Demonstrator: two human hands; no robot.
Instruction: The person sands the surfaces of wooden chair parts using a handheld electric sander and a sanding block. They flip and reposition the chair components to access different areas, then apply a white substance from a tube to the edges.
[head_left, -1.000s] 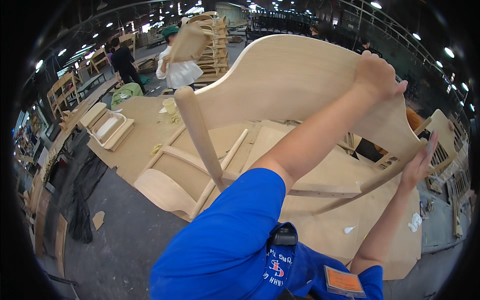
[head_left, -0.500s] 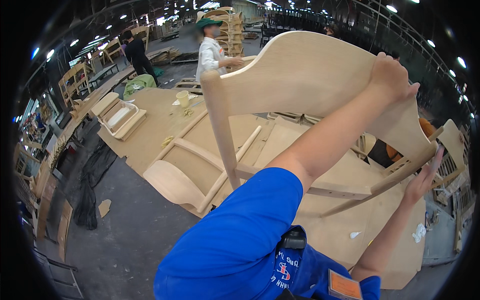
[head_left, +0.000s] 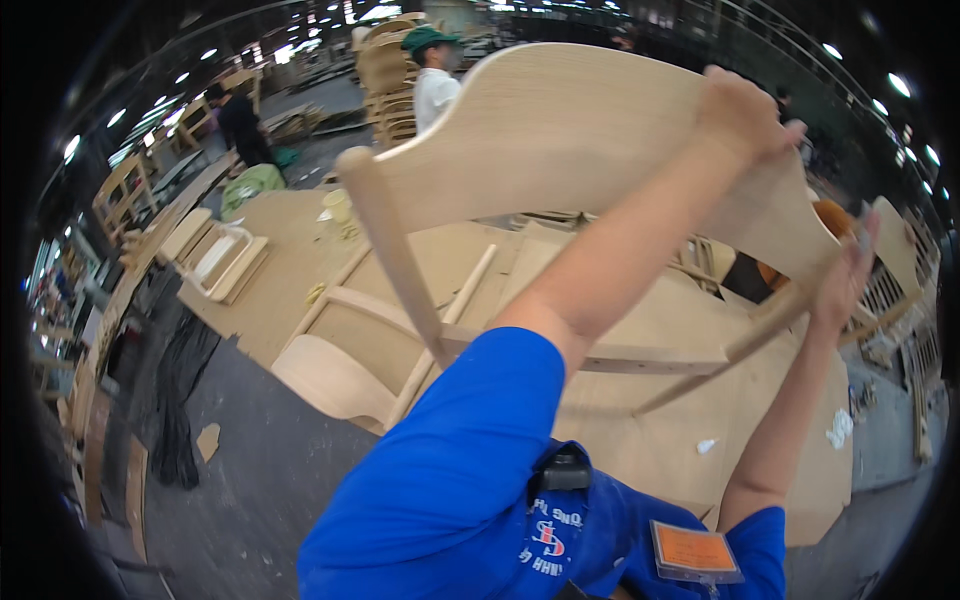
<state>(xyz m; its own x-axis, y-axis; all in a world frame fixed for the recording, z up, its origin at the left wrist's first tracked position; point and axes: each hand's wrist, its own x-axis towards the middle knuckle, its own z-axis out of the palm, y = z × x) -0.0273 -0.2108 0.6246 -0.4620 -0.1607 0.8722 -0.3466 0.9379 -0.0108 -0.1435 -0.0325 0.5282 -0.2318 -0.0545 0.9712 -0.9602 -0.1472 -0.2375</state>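
Observation:
A pale wooden chair back frame (head_left: 560, 130) stands tilted over the worktable, with a broad curved top panel, two round posts and a lower crossbar (head_left: 650, 360). My left hand (head_left: 742, 118) is closed over the panel's upper edge towards the right; its arm crosses in front of the frame. At the right post (head_left: 770, 320), my right hand (head_left: 845, 275) rests near the top with its fingers stretched upward. A second chair back frame (head_left: 335, 370) lies flat on the table to the left.
The brown-covered worktable (head_left: 270, 330) carries a stack of pale wooden parts (head_left: 215, 260) and a yellow cup (head_left: 338, 206). A person in a green cap (head_left: 432, 80) stands beyond it, near stacked chair parts (head_left: 385, 75). Black sheeting (head_left: 180, 400) lies on the floor at left.
The view has shifted. The held frame sits further left and higher in the picture, my left hand still on its top edge. My right hand has moved up towards the post's top end.

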